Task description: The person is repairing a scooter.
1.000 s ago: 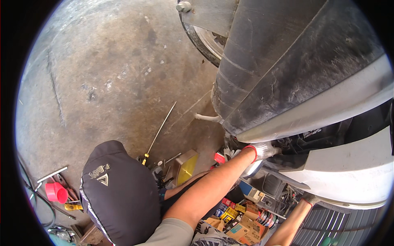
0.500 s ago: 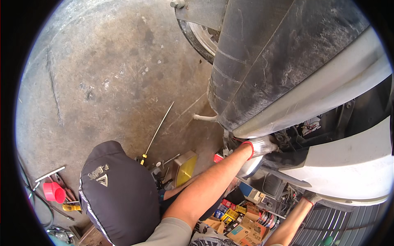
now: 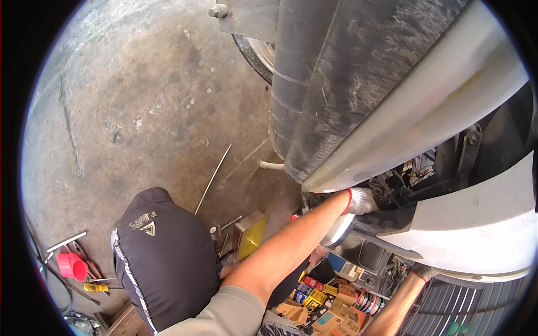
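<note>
Under the bumper (image 3: 448, 95): left hand (image 3: 361, 200), gloved, reaching into the gap beside the wiring (image 3: 412, 171).
Grip impossible to tell; right hand (image 3: 421, 273) low against the grille (image 3: 448, 308), closure likewise unclear.

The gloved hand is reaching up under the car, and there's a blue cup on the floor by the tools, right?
Not quite. The cup on the floor is red, not blue, as the head view shows. The gloved left hand does reach under the car.

The gloved left hand (image 3: 361, 200) reaches into the gap under the white bumper (image 3: 476, 224), above the concrete floor (image 3: 140, 112).
</note>
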{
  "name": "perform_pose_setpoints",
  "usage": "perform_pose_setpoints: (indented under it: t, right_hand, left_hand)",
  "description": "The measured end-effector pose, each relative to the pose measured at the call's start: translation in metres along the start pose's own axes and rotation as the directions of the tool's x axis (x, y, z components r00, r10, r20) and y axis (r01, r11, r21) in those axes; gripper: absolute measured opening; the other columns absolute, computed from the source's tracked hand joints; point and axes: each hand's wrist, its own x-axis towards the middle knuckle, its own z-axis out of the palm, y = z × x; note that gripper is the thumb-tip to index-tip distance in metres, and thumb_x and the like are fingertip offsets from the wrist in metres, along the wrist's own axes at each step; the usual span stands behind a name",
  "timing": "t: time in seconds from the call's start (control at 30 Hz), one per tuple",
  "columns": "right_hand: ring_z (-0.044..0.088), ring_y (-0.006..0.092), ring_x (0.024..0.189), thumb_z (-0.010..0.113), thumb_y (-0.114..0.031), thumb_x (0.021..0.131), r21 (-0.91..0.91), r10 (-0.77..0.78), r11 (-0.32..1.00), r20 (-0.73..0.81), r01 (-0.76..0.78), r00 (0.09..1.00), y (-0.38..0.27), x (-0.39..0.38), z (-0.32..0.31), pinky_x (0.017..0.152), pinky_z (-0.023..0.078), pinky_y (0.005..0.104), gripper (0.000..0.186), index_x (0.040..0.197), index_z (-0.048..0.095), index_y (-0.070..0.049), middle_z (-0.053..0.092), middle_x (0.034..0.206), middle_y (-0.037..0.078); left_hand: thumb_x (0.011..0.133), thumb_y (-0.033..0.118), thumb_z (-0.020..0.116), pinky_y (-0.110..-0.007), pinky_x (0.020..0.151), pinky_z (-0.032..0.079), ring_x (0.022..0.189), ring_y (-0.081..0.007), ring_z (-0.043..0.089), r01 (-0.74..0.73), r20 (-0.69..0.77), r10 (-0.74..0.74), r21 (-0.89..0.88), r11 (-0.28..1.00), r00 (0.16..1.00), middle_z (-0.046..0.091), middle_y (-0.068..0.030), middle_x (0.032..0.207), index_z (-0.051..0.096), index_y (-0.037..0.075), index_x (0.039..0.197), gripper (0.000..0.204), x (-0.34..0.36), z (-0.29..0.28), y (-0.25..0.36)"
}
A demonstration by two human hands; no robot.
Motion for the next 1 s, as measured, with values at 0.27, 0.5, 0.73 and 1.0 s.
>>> perform_pose_setpoints:
  t: [0.27,0.5,0.73,1.0]
  right_hand:
    - [0.041,0.0312,0.127,0.037,-0.044,0.095,-0.002,0.006,1.0,-0.005,-0.006,1.0,0.002,-0.001,0.004,0.108,0.032,0.0451,0.059,0.139,0.036,-0.005,0.04,0.142,0.015]
    - [0.042,0.0312,0.126,0.037,-0.044,0.095,-0.017,0.002,1.0,-0.008,-0.002,1.0,0.004,-0.003,0.0,0.108,0.032,0.0449,0.059,0.139,0.036,-0.004,0.04,0.142,0.015]
    - [0.042,0.0311,0.126,0.037,-0.043,0.096,-0.024,0.006,1.0,-0.005,-0.006,1.0,0.006,0.004,-0.006,0.107,0.032,0.0448,0.059,0.139,0.037,-0.004,0.041,0.141,0.015]
    - [0.043,0.0311,0.126,0.037,-0.043,0.096,-0.025,0.005,1.0,-0.016,-0.005,1.0,0.007,-0.002,-0.009,0.107,0.033,0.0447,0.058,0.139,0.037,-0.004,0.041,0.141,0.015]
  left_hand:
    - [0.081,0.015,0.063,-0.032,0.065,0.048,0.069,-0.0151,0.06,0.361,0.042,-0.447,-0.661,0.658,0.893,0.07,-0.0075,0.081,0.069,0.006,0.104,0.026,-0.005,-0.006,0.02]
    - [0.08,0.022,0.062,-0.031,0.076,0.049,0.082,-0.02,0.064,0.547,0.182,-0.57,-0.608,0.575,0.801,0.07,-0.0148,0.095,0.068,0.004,0.106,0.032,-0.006,-0.032,0.042]
    - [0.081,0.021,0.057,-0.032,0.08,0.049,0.087,-0.0216,0.064,0.479,0.093,-0.509,-0.514,0.712,0.856,0.069,-0.015,0.098,0.068,0.006,0.107,0.031,-0.013,-0.025,0.033]
    - [0.073,0.007,0.061,-0.038,0.067,0.05,0.081,-0.0299,0.065,0.382,0.171,-0.354,-0.175,0.908,0.92,0.067,-0.0139,0.084,0.067,0.008,0.1,0.028,-0.001,-0.023,0.026]
